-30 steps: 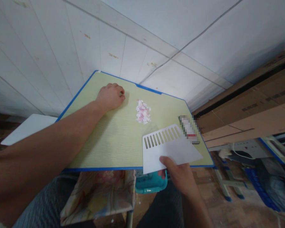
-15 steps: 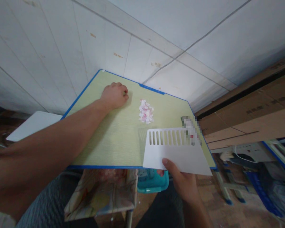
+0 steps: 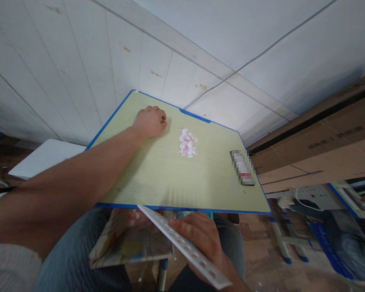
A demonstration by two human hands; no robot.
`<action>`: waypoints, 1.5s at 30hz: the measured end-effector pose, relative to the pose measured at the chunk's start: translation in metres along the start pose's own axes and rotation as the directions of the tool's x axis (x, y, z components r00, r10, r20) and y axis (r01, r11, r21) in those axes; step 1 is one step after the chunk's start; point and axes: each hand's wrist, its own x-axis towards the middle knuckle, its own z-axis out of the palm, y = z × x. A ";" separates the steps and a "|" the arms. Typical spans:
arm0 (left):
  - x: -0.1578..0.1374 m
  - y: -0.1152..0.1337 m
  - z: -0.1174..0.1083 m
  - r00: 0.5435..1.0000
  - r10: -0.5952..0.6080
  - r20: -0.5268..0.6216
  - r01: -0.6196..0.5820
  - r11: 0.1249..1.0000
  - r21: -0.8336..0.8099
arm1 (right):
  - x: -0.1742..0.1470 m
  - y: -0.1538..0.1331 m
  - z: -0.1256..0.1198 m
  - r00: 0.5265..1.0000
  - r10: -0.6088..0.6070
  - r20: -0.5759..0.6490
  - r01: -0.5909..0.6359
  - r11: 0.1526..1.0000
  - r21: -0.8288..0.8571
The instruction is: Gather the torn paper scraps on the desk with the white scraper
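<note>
My left hand (image 3: 151, 121) rests on the pale green tabletop (image 3: 158, 178) toward its far left part. Its fingers are curled closed; what they hold, if anything, is hidden. My right hand (image 3: 197, 233) is shut on a white slotted board (image 3: 182, 245), a thin flat panel with a row of slots along one side. The board is tilted nearly edge-on at the table's near edge, above my lap. A small heap of white and pink paper pieces (image 3: 187, 144) lies mid-table, right of my left hand and apart from both hands.
A blurred-out phone-like object (image 3: 243, 167) lies at the table's right side. Cardboard boxes (image 3: 316, 138) stand beyond that side, and a white wall (image 3: 158, 69) behind. Under the near edge hangs a patterned cloth bag (image 3: 130, 247). A white panel (image 3: 45, 156) is at left.
My right hand has turned the slotted board from facing up over the table to nearly edge-on, drawing it left and toward me. My left hand stays in about the same place.
</note>
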 end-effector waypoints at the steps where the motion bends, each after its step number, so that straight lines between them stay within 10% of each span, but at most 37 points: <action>1: 0.000 0.001 -0.001 1.000 -0.001 0.004 0.001 1.000 0.002 | -0.004 0.000 -0.004 1.000 -0.018 -0.011 0.018 1.000 0.007; 7: -0.001 0.002 -0.002 1.000 0.008 0.010 -0.008 1.000 -0.001 | -0.016 -0.001 -0.024 0.999 -0.029 -0.035 0.029 0.999 0.021; 15: -0.002 0.002 -0.008 0.999 0.002 0.043 -0.001 1.000 -0.025 | 0.010 -0.006 0.022 0.988 -0.141 -0.070 0.145 0.988 0.052; 19: -0.005 0.001 -0.012 0.998 0.006 0.067 -0.005 1.000 -0.019 | -0.008 -0.014 0.014 0.986 0.116 -0.117 -0.104 0.989 0.110; 22: -0.005 -0.004 -0.010 0.998 0.001 0.056 0.000 1.000 -0.022 | -0.006 -0.006 -0.008 0.829 0.526 -0.190 -0.489 0.847 0.208; 29: -0.005 -0.019 -0.008 0.996 0.032 0.080 -0.029 0.999 -0.035 | 0.085 0.072 -0.034 0.516 0.760 -0.395 -0.612 0.650 0.451; 45: 0.006 -0.021 -0.010 0.997 0.005 0.075 -0.006 1.000 0.023 | 0.119 0.094 -0.032 0.605 0.735 -0.306 -0.592 0.672 0.444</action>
